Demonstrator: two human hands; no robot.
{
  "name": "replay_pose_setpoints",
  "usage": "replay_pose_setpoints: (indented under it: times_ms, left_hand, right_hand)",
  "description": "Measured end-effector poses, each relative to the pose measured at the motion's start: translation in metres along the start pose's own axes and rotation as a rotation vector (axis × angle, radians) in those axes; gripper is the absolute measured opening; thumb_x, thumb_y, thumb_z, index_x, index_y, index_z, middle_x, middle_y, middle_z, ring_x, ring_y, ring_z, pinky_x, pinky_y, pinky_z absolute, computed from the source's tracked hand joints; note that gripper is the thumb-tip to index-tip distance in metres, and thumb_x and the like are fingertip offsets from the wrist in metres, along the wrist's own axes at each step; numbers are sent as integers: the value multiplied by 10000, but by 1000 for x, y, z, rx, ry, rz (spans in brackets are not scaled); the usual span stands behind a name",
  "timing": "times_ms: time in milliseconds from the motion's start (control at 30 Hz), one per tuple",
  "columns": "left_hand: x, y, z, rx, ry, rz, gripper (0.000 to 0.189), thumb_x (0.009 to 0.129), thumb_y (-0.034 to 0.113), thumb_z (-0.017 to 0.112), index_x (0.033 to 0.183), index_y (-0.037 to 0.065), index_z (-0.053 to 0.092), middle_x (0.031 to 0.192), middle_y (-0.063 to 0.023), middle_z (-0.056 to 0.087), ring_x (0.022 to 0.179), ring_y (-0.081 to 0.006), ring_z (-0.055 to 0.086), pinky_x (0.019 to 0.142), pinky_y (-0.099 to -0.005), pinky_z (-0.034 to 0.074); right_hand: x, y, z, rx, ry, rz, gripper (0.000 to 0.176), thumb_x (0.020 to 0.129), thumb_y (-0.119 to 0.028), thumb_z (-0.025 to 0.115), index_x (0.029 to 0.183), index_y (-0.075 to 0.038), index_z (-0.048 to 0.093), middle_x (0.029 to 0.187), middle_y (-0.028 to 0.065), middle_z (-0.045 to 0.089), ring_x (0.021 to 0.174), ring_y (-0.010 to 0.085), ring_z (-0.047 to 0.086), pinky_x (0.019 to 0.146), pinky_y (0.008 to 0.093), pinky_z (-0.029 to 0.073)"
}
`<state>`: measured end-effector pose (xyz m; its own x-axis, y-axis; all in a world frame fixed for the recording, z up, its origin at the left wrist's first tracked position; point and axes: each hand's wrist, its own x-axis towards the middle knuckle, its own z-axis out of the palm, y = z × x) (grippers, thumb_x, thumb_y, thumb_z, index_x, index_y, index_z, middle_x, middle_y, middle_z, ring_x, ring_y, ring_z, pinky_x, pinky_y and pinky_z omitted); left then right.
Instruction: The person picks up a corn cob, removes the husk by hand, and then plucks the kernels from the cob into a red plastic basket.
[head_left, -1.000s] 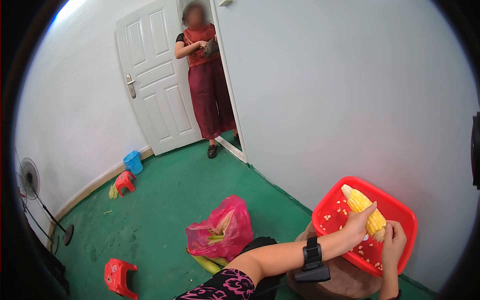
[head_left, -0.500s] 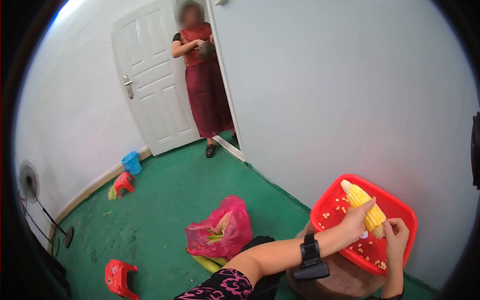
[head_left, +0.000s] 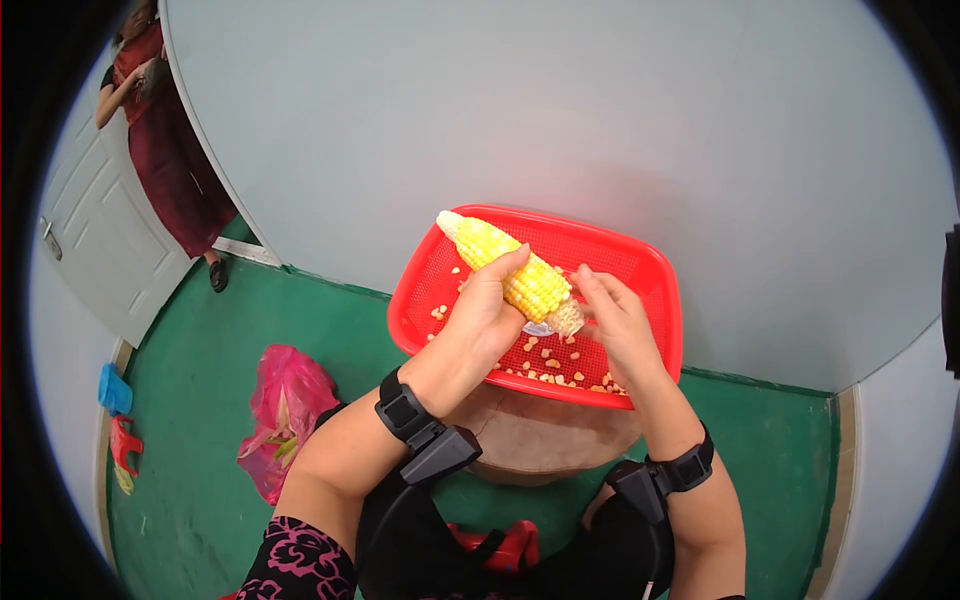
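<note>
An ear of corn [head_left: 510, 265], yellow with a bare, stripped end at the lower right, is gripped by my left hand [head_left: 487, 305] above a red plastic basket [head_left: 668, 300]. The thumb lies along the kernels. My right hand [head_left: 622, 325] is just beside the bare end, fingers stretched out and a little blurred; it holds nothing that I can see. Loose corn kernels [head_left: 548, 378] are scattered over the basket floor, mostly along its near side.
The basket rests on a round brown stool-like block [head_left: 540, 435] against the grey wall. A pink plastic bag [head_left: 290, 400] with husks lies left on the green floor. Further left are a blue bin [head_left: 114, 390] and a red stool [head_left: 124, 440]. A person [head_left: 165, 150] stands in the doorway.
My view has swung right, bringing the basket to the middle and the doorway to the left edge. My right hand's fingers have come off the corn's bare end.
</note>
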<state>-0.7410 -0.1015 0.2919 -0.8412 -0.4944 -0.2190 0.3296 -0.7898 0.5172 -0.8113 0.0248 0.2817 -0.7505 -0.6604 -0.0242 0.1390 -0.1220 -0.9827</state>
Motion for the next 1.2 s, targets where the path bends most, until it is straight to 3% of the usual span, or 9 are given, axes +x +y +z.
replay_pose_setpoints:
  times_ms: [133,300,400,567,667,767,967,1167,1200]
  left_hand:
    - [2,-2,-1,29,-24,19,324,843,63,551,1135,28,415,1094,-103,488,1044,-242,494,948,-422,390]
    - [2,-1,0,-4,-21,35,307,843,100,572,1107,24,435,1045,-94,507,986,-219,520,882,-390,427]
    - [-1,4,3,-5,-26,50,344,851,95,556,1149,34,396,1102,-104,476,1067,-249,476,962,-429,375]
    - [-2,7,6,-49,1,14,342,855,98,551,1151,32,392,1114,-106,469,1071,-256,473,961,-447,373]
    - [-1,6,4,-29,13,25,323,860,114,549,1134,22,405,1087,-108,486,1030,-250,501,922,-436,403]
    - [0,6,3,-9,21,22,308,864,122,545,1123,15,416,1070,-111,497,1007,-248,517,903,-432,419]
    - [-4,8,7,-7,15,-1,291,864,116,542,1110,12,427,1061,-114,504,1004,-250,521,900,-441,422]
    - [1,7,3,4,55,39,274,861,120,549,1089,6,448,1042,-106,523,977,-240,536,879,-424,436]
    - [5,6,1,15,71,56,265,860,119,551,1079,4,456,1029,-103,530,965,-238,542,871,-418,442]
  right_hand:
    - [-3,5,7,-47,-41,20,359,892,-329,528,1033,-1,561,897,39,589,829,84,552,607,220,455]
    - [1,11,-1,-15,-65,14,365,909,-241,498,1173,10,501,1045,96,572,902,124,568,712,250,513]
    - [-1,8,3,65,-105,-31,355,921,-221,468,1192,7,490,1078,99,565,935,143,570,761,286,512]
    - [-1,-1,2,195,-76,97,337,926,-214,453,1189,-6,497,1111,99,551,945,158,576,777,319,497]
    - [-8,-7,12,17,9,7,293,910,-172,484,1140,2,536,1045,91,584,901,137,582,753,292,493]
    - [3,15,6,-324,62,-317,254,862,-173,561,1029,15,596,851,82,639,767,108,593,672,242,481]
    - [9,16,-2,-298,134,-257,160,819,-97,570,914,22,622,705,68,638,640,110,585,603,248,472]
    - [2,11,-10,-797,222,-427,131,815,-25,549,924,14,610,979,94,595,895,132,573,706,240,484]
    - [5,15,-9,-724,214,-408,162,805,-48,567,951,15,601,1011,113,588,925,159,571,755,261,468]
